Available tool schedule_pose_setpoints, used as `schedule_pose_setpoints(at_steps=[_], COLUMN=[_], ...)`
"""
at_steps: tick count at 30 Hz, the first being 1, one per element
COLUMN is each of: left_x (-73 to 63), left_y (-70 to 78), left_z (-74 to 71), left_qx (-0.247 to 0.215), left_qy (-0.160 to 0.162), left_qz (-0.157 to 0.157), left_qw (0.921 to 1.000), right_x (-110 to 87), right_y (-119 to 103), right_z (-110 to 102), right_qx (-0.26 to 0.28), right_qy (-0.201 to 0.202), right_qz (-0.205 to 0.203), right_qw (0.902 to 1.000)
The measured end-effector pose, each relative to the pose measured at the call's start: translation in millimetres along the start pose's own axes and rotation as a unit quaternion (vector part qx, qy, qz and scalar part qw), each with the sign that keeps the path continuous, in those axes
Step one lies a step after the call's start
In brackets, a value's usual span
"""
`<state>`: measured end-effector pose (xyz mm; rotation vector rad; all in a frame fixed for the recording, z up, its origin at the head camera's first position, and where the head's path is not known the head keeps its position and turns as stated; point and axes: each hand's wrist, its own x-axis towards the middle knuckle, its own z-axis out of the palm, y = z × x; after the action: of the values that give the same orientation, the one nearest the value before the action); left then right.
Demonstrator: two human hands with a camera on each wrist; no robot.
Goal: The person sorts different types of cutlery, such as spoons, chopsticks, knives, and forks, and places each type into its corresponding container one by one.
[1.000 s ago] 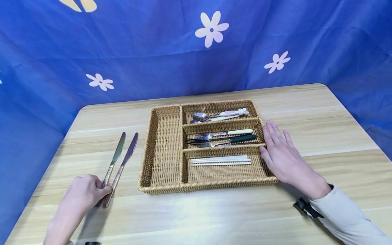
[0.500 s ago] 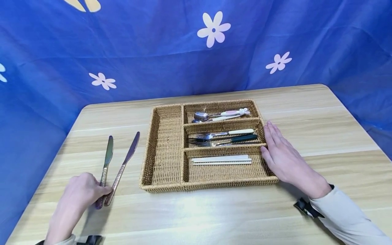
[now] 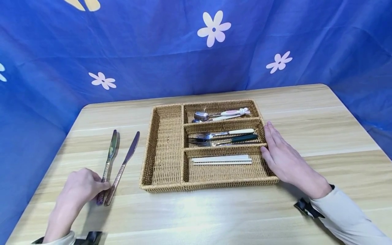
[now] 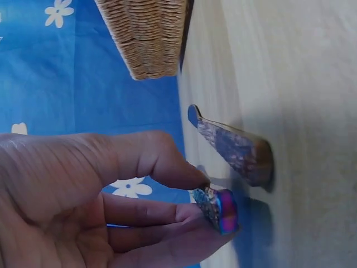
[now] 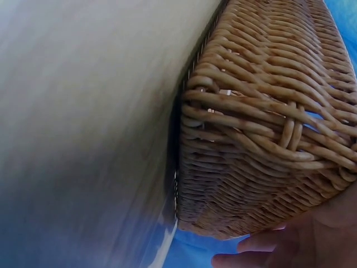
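Observation:
In the head view my left hand [image 3: 80, 186] pinches the handle of a table knife [image 3: 111, 146], its blade pointing to the back of the table. The left wrist view shows that knife's shiny rainbow-coloured handle end [image 4: 227, 211] between thumb and fingers, a shadow beneath it. A second knife [image 3: 130, 152], purplish with a textured coppery handle [image 4: 234, 148], lies on the table just to the right. My right hand [image 3: 283, 158] rests with extended fingers against the right side of a woven cutlery tray [image 3: 165, 186]; the right wrist view shows the tray's outer corner [image 5: 251, 117] close up.
The tray's right compartments hold spoons [image 3: 201, 116] at the back, several forks [image 3: 242, 138] in the middle and white chopsticks [image 3: 222, 160] in front. Its long left compartment [image 3: 167, 146] shows bare weave. A blue flowered cloth [image 3: 153, 51] hangs behind the wooden table [image 3: 196, 217].
The pinched knife has swung left, away from the second knife, and its blade now casts a separate shadow. My left hand shifted slightly; the right hand stays at the tray.

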<state>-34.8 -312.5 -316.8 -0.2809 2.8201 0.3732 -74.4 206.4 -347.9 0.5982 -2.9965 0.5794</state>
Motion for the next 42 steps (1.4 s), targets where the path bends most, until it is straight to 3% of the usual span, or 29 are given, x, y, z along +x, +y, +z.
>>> schedule_pose_setpoints(at_steps=[6, 13, 20, 26, 30, 34, 38, 42], left_x=[-11.3, -20.6, -30.3, -37.0, -31.8, -23.1, -14.6, -3.2], left_y=[16.5, 56.5, 103.0, 143.1, 165.5, 180.4, 188.7, 191.7], left_z=[-3.8, -9.7, -14.4, -12.8, -6.6, 9.2, 26.7, 36.3], left_qx=[0.011, 0.018, -0.004, 0.016, 0.025, 0.082, 0.119, 0.086], left_qy=[0.051, 0.084, 0.090, 0.079, 0.094, 0.106, 0.096, 0.075], left_qz=[0.036, 0.075, 0.112, 0.146, 0.173, 0.168, 0.154, 0.160], left_qw=[0.9980, 0.9935, 0.9896, 0.9860, 0.9801, 0.9766, 0.9760, 0.9805], right_x=[-0.2, -0.2, -0.8, 0.5, 0.7, 0.5, -0.1, -0.8], right_y=[1.2, 2.2, 4.2, 3.6, 2.8, 1.1, -0.5, -0.7], right_z=[-1.6, -3.3, -5.2, -2.6, -1.6, -0.5, 0.5, 0.2], right_qx=[-0.001, -0.015, -0.013, -0.009, -0.009, -0.004, -0.004, -0.005], right_qy=[-0.002, -0.002, -0.006, -0.012, -0.011, -0.009, -0.008, -0.003], right_qz=[0.004, 0.012, 0.019, 0.019, 0.016, 0.009, 0.008, 0.007], right_qw=[1.0000, 0.9998, 0.9997, 0.9997, 0.9998, 0.9999, 0.9999, 1.0000])
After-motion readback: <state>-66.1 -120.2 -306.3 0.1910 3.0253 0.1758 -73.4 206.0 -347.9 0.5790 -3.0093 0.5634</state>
